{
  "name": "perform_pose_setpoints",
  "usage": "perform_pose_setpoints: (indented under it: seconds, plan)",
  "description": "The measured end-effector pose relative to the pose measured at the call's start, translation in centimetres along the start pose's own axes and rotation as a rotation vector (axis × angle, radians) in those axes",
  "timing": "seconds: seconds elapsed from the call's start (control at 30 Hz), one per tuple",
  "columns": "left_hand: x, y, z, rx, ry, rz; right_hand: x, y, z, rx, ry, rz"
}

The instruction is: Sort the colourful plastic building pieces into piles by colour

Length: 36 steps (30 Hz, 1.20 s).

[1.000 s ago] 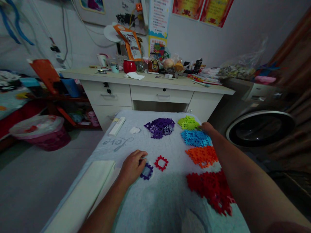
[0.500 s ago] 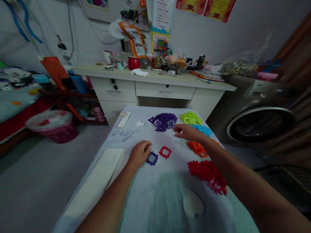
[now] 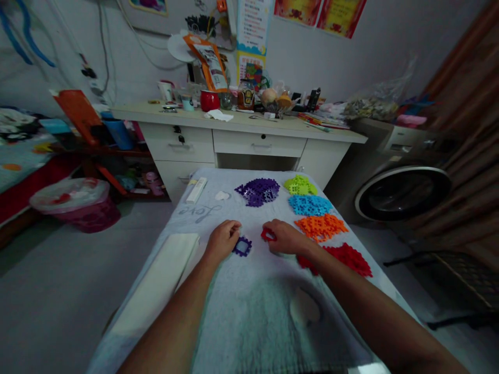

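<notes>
Purple tile (image 3: 242, 246) and red tile (image 3: 268, 235) are lying just apart, not yet joined, on the grey cloth (image 3: 249, 311), the left hand (image 3: 223, 240) pinching the purple one's left edge with curled fingers, the right hand (image 3: 284, 239) pinching the red one, the colour-sorted piles (image 3: 310, 204) sitting beyond them.

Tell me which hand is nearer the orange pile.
Right. The right hand lies just left of the orange pile, holding a red piece; the left hand is farther left, at a purple piece.
</notes>
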State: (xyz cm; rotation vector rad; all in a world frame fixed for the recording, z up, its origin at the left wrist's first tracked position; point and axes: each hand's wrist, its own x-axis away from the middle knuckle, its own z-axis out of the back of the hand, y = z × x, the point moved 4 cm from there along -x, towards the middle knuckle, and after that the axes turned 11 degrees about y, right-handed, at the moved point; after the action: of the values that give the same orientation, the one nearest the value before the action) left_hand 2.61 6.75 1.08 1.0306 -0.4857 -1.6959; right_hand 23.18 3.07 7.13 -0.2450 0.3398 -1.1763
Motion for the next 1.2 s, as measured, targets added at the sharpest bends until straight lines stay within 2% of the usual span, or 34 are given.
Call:
perform_pose_setpoints:
  seconds: [0.13, 0.2, 0.3, 0.47, 0.6, 0.77, 0.83, 1.0, 1.2]
  plan:
    - [0.0, -0.1, 0.0, 0.002, -0.009, 0.002, 2.7, 2.8, 3.5, -0.365, 0.048, -0.165]
    - [0.1, -0.2, 0.0, -0.004, -0.012, 0.007, 4.7, 4.8, 5.4, -0.477, 0.131, -0.281]
    - [0.1, -0.1, 0.0, -0.021, -0.018, 0.004, 8.0, 7.7, 7.9, -0.474, 0.275, -0.408]
    - [0.1, 0.1, 0.0, -0.027, -0.026, 0.000, 12.5, 10.1, 9.8, -0.367, 0.255, -0.514]
    - [0.1, 0.2, 0.0, -0.020, -0.039, -0.005, 14.4, 9.8, 10.3, -0.276, 0.239, -0.570]
    - [0.3, 0.0, 0.0, -0.021, -0.048, -0.016, 15.1, 8.3, 10.1, -0.236, 0.210, -0.615]
    - [0.4, -0.1, 0.0, -0.027, -0.052, -0.022, 15.0, 8.0, 9.8, -0.207, 0.212, -0.593]
    - [0.4, -0.1, 0.1, -0.030, -0.052, -0.024, 14.4, 7.3, 7.9, -0.195, 0.121, -0.551]
    - [0.5, 0.3, 0.3, -0.035, -0.060, -0.024, 13.3, 6.5, 7.0, 0.101, 0.113, -0.397]
